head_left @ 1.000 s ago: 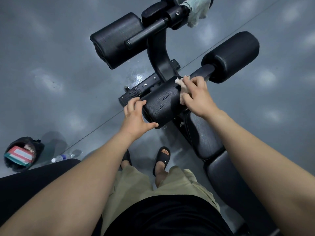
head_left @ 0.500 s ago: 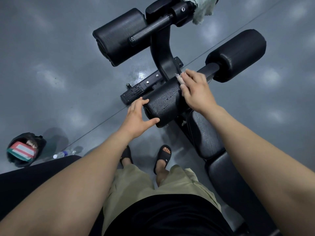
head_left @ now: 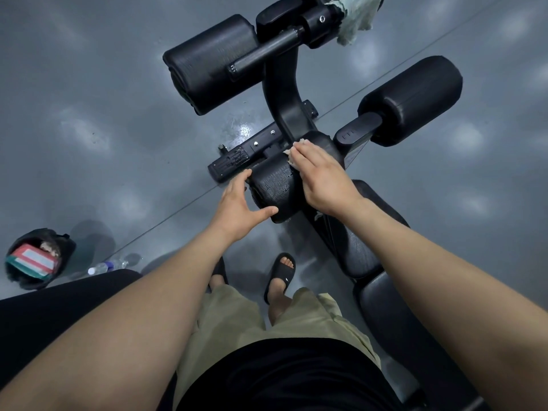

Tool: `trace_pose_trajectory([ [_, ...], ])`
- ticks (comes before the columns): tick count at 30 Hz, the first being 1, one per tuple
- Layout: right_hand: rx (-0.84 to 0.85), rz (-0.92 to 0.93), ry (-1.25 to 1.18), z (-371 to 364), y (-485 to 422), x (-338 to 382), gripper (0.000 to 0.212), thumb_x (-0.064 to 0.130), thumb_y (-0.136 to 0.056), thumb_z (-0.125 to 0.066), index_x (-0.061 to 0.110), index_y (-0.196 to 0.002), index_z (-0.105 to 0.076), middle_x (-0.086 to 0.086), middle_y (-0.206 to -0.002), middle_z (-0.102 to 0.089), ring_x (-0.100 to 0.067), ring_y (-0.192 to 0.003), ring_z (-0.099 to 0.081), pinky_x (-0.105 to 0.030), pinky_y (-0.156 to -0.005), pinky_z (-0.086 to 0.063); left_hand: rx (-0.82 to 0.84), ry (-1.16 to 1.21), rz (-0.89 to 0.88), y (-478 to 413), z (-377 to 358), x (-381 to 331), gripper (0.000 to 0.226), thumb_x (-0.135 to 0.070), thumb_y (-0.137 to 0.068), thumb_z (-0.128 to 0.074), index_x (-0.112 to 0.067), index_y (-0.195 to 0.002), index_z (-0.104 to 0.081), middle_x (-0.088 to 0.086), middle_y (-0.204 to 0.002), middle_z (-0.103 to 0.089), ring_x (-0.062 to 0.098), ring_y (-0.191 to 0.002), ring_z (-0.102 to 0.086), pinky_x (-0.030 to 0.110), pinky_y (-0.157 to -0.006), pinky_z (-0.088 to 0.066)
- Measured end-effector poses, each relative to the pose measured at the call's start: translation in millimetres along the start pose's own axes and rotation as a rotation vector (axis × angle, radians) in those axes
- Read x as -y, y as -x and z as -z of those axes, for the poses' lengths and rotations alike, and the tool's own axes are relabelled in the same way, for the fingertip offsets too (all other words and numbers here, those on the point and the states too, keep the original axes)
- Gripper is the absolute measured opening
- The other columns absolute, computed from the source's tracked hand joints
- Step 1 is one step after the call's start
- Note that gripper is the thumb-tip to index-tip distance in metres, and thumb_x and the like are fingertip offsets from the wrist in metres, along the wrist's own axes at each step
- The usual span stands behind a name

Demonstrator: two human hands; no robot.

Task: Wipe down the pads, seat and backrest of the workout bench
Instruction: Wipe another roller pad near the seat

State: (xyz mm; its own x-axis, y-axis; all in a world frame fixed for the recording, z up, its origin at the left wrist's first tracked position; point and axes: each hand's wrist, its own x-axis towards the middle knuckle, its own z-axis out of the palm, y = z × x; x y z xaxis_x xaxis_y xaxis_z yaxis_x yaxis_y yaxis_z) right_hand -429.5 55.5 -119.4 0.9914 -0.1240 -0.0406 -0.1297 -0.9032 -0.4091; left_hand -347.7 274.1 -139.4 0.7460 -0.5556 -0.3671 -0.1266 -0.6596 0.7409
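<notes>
Head view, looking down: black slides (head_left: 281,275) stand on the grey floor (head_left: 89,120) beside the workout bench, whose backrest (head_left: 385,310) and seat (head_left: 357,250) run along the right under the right forearm. Ahead of the seat sits the near roller pad (head_left: 274,185). The left hand (head_left: 235,203) grips its left end in a wide span, thumb on the near side and fingers on the far side. The right hand (head_left: 323,176) lies flat on top, fingers straight, pressing a pale wipe (head_left: 292,151) against the pad. To the left on the floor are an open bag (head_left: 35,259) and a bottle (head_left: 105,266). Farther off are the right roller pad (head_left: 415,96) and the far roller pad (head_left: 210,63), with a green cloth (head_left: 355,16) draped over the top bar.
</notes>
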Motion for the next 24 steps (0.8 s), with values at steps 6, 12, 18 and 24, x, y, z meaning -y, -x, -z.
trace_pose_trajectory([
  [6,0.007,0.032,0.001,-5.2,5.3,16.0,0.058,0.003,-0.087,-0.042,0.001,-0.145,-0.047,-0.015,-0.151,-0.046,-0.033,-0.147,-0.034,-0.043,-0.121,-0.029,0.070,0.035,0.038,-2.4,6.1,0.4,0.105,-0.043,-0.068,-0.090,-0.023,-0.152,-0.031,-0.002,-0.155,-0.036,0.016,-0.135,-0.043,0.036,-0.114,-0.037],
  [12,0.031,0.076,-0.009,-11.8,11.4,35.7,0.058,0.010,-0.091,-0.030,-0.001,-0.145,-0.048,-0.017,-0.151,-0.046,-0.034,-0.146,-0.035,-0.042,-0.122,-0.028,0.190,0.065,0.055,-0.4,20.8,1.5,0.079,-0.008,-0.089,-0.061,-0.030,-0.155,-0.026,-0.010,-0.158,-0.030,0.010,-0.130,-0.046,0.017,-0.091,-0.045],
  [18,0.070,0.121,0.003,-16.7,16.7,51.4,0.062,0.011,-0.089,-0.026,-0.001,-0.147,-0.044,-0.018,-0.153,-0.043,-0.035,-0.147,-0.033,-0.043,-0.122,-0.028,0.265,0.067,0.081,-4.2,30.2,4.0,0.086,0.013,-0.084,-0.034,-0.036,-0.155,-0.025,-0.012,-0.160,-0.028,0.008,-0.134,-0.045,0.009,-0.068,-0.042],
  [24,0.070,0.183,0.018,-25.4,20.2,55.8,0.062,0.003,-0.088,-0.045,0.002,-0.150,-0.042,-0.015,-0.155,-0.041,-0.034,-0.148,-0.031,-0.042,-0.122,-0.027,0.270,0.079,0.092,-10.1,34.5,8.0,0.090,0.017,-0.082,-0.030,-0.035,-0.155,-0.027,-0.010,-0.159,-0.032,0.009,-0.139,-0.042,0.016,-0.074,-0.050],
])
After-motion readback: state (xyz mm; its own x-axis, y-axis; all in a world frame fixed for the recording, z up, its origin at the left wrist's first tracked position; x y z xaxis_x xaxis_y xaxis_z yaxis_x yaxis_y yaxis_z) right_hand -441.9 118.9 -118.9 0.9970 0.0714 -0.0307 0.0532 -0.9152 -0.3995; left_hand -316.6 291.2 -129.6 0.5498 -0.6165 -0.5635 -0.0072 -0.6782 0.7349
